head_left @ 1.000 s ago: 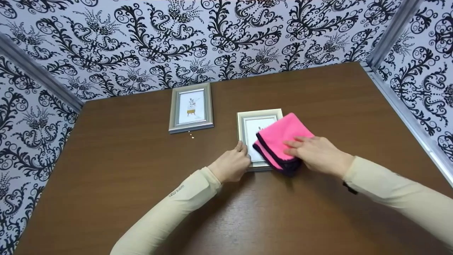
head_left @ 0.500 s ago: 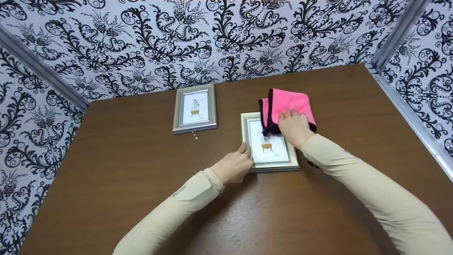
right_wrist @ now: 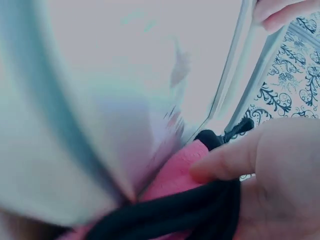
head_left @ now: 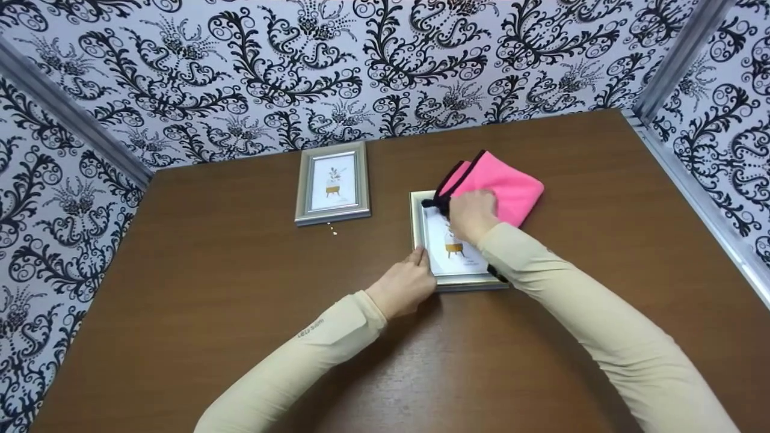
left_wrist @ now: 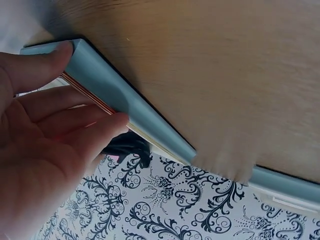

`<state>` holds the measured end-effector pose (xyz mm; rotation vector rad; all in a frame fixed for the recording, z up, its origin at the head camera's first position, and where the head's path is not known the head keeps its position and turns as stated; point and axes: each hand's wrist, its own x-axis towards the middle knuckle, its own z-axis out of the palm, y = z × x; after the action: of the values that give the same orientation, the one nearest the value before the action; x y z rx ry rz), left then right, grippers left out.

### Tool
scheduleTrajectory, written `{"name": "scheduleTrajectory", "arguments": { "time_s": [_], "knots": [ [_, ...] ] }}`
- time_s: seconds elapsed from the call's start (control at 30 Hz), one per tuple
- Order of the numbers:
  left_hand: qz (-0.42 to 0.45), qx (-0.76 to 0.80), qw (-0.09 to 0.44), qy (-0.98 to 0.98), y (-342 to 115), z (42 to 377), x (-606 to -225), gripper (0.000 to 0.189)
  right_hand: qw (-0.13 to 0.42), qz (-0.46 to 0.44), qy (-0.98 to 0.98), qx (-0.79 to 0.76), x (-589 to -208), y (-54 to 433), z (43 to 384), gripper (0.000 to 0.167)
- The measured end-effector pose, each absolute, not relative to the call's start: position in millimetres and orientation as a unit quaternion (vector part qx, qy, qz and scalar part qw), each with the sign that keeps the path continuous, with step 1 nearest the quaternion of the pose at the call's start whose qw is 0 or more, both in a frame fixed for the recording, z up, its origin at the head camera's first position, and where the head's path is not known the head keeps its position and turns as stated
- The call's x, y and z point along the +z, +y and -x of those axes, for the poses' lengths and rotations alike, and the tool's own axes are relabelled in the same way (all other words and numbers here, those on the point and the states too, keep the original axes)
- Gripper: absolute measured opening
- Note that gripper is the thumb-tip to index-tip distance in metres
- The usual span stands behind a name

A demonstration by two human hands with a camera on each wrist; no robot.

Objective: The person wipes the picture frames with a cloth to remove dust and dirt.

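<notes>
A picture frame (head_left: 469, 281) with a pale border lies face up on the table, its print of a plant on an orange stand partly covered. My left hand (head_left: 402, 288) grips the frame's near left corner; in the left wrist view the thumb lies at the corner and the fingers along the edge (left_wrist: 107, 85). Over the frame's upper part, my right hand (head_left: 473, 211) holds a folded pink cloth (head_left: 511, 183) with black trim. The right wrist view has the thumb on the cloth (right_wrist: 175, 172), against the glass. The right hand hides the cloth's middle.
A second picture frame (head_left: 305, 186) with a similar print lies at the back left, near the patterned wall (head_left: 313, 66). Small light crumbs (head_left: 332, 229) sit in front of it on the brown table (head_left: 240, 288). A metal rail (head_left: 704, 198) runs along the right side.
My right hand has carried the cloth from the frame's right side up to its top, then leftward, turning it. The left hand has stayed at the frame's corner.
</notes>
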<state>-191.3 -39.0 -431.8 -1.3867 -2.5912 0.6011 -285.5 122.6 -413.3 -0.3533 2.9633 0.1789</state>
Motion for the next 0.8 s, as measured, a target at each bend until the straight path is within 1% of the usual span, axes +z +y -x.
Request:
{"name": "scheduleTrajectory", "arguments": {
  "time_s": [0.1,0.2,0.3,0.37,0.5,0.57,0.7,0.77,0.8],
  "knots": [
    [0.464,0.205,0.075,-0.859,-39.3,191.2,-432.2,0.029,0.066,0.122,0.99,0.021,-412.7,116.9,284.7,0.018],
    [0.461,0.202,0.074,-0.861,-39.8,191.0,-432.8,0.025,0.069,0.141,0.987,-0.036,-412.0,112.1,283.4,0.016],
    [0.46,0.202,0.072,-0.861,-39.3,191.0,-432.6,0.024,0.083,0.181,0.974,-0.108,-411.1,106.6,281.9,0.018],
    [0.464,0.201,0.072,-0.86,-38.5,191.8,-432.5,0.025,0.093,0.227,0.957,-0.154,-411.4,103.6,281.0,0.019],
    [0.472,0.2,0.075,-0.855,-37.1,192.7,-432.1,0.025,0.107,0.324,0.917,-0.205,-414.2,107.1,281.5,0.035],
    [0.471,0.197,0.076,-0.857,-37.5,193.0,-432.2,0.018,0.113,0.362,0.902,-0.207,-415.4,113.4,282.4,0.04],
    [0.468,0.179,0.077,-0.862,-38.9,193.3,-432.3,0.006,0.121,0.407,0.888,-0.179,-415.5,130.1,282.9,0.047],
    [0.467,0.169,0.076,-0.865,-39.2,193.8,-432.5,0.006,0.111,0.42,0.888,-0.149,-415.9,139.2,282.7,0.052],
    [0.467,0.161,0.067,-0.867,-38.9,194.3,-431.9,0.006,0.102,0.424,0.89,-0.131,-416.2,143.6,282.2,0.051]
  ]
}}
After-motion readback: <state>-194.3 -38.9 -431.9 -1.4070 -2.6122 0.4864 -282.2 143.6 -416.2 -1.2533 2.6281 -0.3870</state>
